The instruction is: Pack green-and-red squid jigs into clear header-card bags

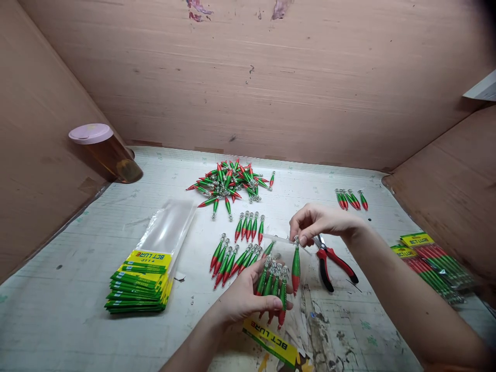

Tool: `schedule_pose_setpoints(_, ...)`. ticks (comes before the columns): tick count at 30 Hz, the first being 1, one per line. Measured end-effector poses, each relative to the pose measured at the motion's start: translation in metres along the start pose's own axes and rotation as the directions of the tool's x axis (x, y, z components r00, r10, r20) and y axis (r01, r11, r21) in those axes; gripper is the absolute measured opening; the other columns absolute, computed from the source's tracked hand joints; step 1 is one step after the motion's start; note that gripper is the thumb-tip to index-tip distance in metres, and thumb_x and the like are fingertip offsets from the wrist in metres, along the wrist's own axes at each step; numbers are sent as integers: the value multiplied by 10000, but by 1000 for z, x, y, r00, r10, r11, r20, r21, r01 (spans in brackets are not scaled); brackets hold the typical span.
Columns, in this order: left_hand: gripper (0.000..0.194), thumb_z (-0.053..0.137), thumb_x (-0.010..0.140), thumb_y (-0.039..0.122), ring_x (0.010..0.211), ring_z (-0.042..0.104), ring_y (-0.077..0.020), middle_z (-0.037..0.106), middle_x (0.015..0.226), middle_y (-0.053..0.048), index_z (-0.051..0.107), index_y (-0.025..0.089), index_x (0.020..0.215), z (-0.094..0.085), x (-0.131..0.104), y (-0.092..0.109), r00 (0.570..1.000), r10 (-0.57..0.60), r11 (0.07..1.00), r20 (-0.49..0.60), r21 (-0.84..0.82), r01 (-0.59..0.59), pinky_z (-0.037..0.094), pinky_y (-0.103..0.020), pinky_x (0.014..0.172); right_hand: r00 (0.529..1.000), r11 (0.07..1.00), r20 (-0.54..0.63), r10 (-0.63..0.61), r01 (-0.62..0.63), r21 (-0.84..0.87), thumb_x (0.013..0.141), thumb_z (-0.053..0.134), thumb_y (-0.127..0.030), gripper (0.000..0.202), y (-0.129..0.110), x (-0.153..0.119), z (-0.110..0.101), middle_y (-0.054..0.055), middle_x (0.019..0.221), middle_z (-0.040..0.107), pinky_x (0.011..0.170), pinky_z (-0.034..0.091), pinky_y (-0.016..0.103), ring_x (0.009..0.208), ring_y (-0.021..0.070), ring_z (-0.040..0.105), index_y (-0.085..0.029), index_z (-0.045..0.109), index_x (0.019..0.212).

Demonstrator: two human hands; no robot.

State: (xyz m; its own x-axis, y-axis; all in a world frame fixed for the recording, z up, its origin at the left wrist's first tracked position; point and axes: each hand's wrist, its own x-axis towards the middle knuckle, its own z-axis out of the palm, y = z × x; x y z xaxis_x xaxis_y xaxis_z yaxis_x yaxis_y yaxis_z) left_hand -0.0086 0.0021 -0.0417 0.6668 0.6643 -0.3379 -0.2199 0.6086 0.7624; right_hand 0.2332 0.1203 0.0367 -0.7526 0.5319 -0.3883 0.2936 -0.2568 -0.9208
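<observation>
My left hand (248,295) is closed around several green-and-red fishing lures (274,289), which lie side by side with their hook crowns up and red tips down. Beneath and behind that hand is a clear plastic bag with a yellow BCT LURE header (271,342). Its pale top edge shows near my right hand (323,223). Thumb and fingers of the right hand pinch a single lure (296,269) by its hook end, so that it hangs red tip down at the bag. Whether this lure is inside or in front of the film, I cannot tell.
Loose lures form a pile (230,183) at the back. Sorted lures (232,261) lie left of my hands; others (351,200) lie back right. Red-and-black pliers (334,261) are beside my right forearm. Packaging bags (141,289), filled packs (434,258) and a lidded bottle (106,155) stand around.
</observation>
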Motion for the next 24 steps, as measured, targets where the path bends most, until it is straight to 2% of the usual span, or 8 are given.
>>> schedule_pose_setpoints(5, 814, 855, 622, 210, 1058, 654, -266, 631, 1273, -106, 482, 200, 1345, -1, 1, 3, 996, 74, 996, -45, 57, -71, 533, -293, 800, 992, 999, 125, 21, -17, -33, 728, 805, -255, 252, 1, 6, 7, 29, 701, 678, 576, 490, 214, 588, 85, 575, -103, 763, 924)
schedule_pose_setpoints(9, 914, 856, 618, 227, 916, 693, -234, 593, 1324, -120, 407, 221, 1414, -1, 0, 2, 999, 17, 999, -49, 49, -14, 541, -285, 711, 979, 996, 191, -67, 75, -38, 812, 738, -295, 288, 1, 2, 9, 47, 826, 653, 633, 498, 226, 658, 92, 581, -117, 746, 1038)
schedule_pose_setpoints(12, 967, 868, 596, 217, 919, 690, -236, 567, 1349, -136, 384, 213, 1432, -1, 0, 0, 997, 7, 1000, -72, 23, -5, 541, -284, 707, 969, 993, 222, -106, 113, -19, 852, 696, -309, 283, 1, 0, 11, 46, 807, 632, 624, 495, 230, 648, 96, 587, -104, 738, 1041)
schedule_pose_setpoints(16, 916, 861, 610, 233, 846, 697, -215, 631, 1255, -121, 416, 213, 1411, 0, 0, -1, 999, 12, 999, -49, 30, -10, 538, -291, 703, 983, 997, 174, -57, 48, 54, 822, 727, -303, 283, 1, -2, 15, 16, 735, 640, 594, 486, 222, 617, 95, 587, -111, 703, 1029)
schedule_pose_setpoints(21, 918, 869, 593, 207, 1050, 640, -249, 583, 1335, -115, 437, 202, 1403, -1, 1, 0, 997, 28, 999, -70, 40, -25, 521, -294, 827, 993, 999, 105, -43, 40, 35, 768, 775, -255, 210, -2, -1, 19, 19, 767, 677, 599, 467, 195, 653, 87, 594, -118, 692, 904)
schedule_pose_setpoints(24, 942, 869, 593, 204, 1014, 648, -233, 609, 1294, -104, 418, 208, 1420, -2, 1, 0, 996, 25, 999, -86, 44, -21, 524, -290, 821, 992, 999, 113, -52, 52, 7, 752, 782, -215, 174, -3, 0, 21, 18, 784, 689, 664, 480, 209, 694, 91, 608, -116, 693, 864)
